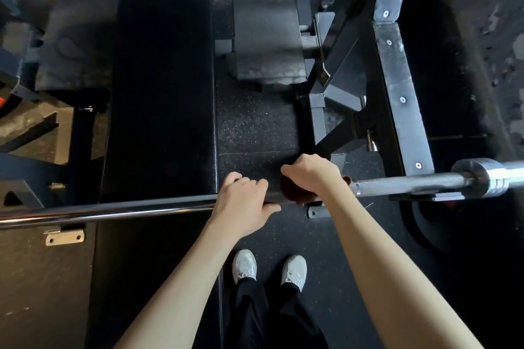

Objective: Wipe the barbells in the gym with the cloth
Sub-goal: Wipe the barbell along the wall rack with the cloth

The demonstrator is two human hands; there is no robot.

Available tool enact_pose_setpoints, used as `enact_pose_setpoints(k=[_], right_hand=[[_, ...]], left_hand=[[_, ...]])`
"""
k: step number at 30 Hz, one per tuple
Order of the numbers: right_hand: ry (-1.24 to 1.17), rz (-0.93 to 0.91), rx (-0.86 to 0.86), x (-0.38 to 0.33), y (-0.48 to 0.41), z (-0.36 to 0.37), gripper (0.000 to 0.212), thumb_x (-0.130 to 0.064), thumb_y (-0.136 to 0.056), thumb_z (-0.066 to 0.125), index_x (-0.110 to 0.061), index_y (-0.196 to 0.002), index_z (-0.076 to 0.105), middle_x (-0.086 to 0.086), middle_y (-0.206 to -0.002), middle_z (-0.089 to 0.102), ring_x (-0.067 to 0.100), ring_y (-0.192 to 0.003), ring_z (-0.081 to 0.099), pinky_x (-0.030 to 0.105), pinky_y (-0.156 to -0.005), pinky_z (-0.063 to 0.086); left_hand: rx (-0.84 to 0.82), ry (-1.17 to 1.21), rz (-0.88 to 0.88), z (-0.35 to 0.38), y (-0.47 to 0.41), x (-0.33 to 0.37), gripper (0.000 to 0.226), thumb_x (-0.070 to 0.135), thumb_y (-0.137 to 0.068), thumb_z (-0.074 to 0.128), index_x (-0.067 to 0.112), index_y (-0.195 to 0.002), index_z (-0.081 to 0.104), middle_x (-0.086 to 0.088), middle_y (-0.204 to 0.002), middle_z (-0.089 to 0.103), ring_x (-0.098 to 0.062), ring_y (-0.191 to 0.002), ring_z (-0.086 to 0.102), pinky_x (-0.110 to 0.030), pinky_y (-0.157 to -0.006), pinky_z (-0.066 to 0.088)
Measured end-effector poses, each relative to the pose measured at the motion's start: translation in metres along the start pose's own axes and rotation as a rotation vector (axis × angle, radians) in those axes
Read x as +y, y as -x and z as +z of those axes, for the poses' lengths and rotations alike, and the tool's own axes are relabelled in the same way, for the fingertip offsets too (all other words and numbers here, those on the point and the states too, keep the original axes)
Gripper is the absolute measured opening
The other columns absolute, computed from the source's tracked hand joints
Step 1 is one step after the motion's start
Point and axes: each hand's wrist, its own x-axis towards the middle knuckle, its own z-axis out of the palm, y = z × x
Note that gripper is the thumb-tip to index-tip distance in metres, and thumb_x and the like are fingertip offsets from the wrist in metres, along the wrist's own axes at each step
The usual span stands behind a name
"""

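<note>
A steel barbell [119, 210] runs across the view from the left edge to the chrome sleeve [487, 177] at the right, resting on the bench rack. My left hand [242, 201] grips the bar near its middle, fingers curled over the top and thumb underneath. Just to its right, my right hand [312, 176] holds a dark red cloth [292, 190] wrapped around the bar. Most of the cloth is hidden under that hand; a small end shows at its right side.
A black padded bench [161, 93] lies beyond the bar. The rack's steel upright [397, 73] and frame stand at the right. A dark plate [442, 224] rests on the floor at lower right. My two white shoes [269, 269] stand on black rubber flooring.
</note>
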Motion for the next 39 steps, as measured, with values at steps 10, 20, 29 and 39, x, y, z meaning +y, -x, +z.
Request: enact_pose_setpoints(k=[10,20,29,39], right_hand=[[0.107,-0.399,0.723,0.039,0.039,0.062,0.043,-0.048,-0.090,0.044,-0.011,-0.086,0.066,0.005,-0.077,0.061,0.027,-0.071,0.056,0.036,-0.066,0.044],[0.020,-0.127,0.218,0.023,0.020,0.015,0.041,-0.050,-0.092,0.037,-0.018,-0.084,0.061,0.000,-0.077,0.061,0.021,-0.075,0.057,0.031,-0.064,0.038],[0.026,-0.272,0.648,0.084,0.043,0.027,0.039,-0.043,-0.083,0.041,-0.014,-0.090,0.066,0.002,-0.084,0.066,0.029,-0.082,0.059,0.037,-0.074,0.042],[0.021,-0.437,0.643,0.037,0.043,0.052,0.034,-0.036,-0.087,0.042,-0.007,-0.086,0.060,0.007,-0.077,0.059,0.030,-0.067,0.056,0.039,-0.062,0.047]], left_hand=[[0.022,0.025,0.017,0.005,0.002,0.001,0.046,0.061,-0.094,0.040,0.017,-0.104,0.052,0.002,-0.103,0.065,-0.020,-0.101,0.057,-0.032,-0.102,0.027],[0.032,0.019,-0.045,0.002,0.005,0.006,0.047,0.063,-0.093,0.043,0.020,-0.112,0.052,0.006,-0.107,0.064,-0.017,-0.106,0.055,-0.033,-0.104,0.027],[-0.464,0.198,-0.143,-0.017,-0.032,0.002,0.030,0.045,-0.080,0.064,0.017,-0.090,0.063,0.000,-0.088,0.063,-0.023,-0.082,0.059,-0.031,-0.070,0.039],[0.079,-0.047,-0.123,0.010,-0.011,0.011,0.025,0.044,-0.088,0.055,0.021,-0.091,0.065,0.002,-0.090,0.069,-0.021,-0.089,0.061,-0.030,-0.094,0.032]])
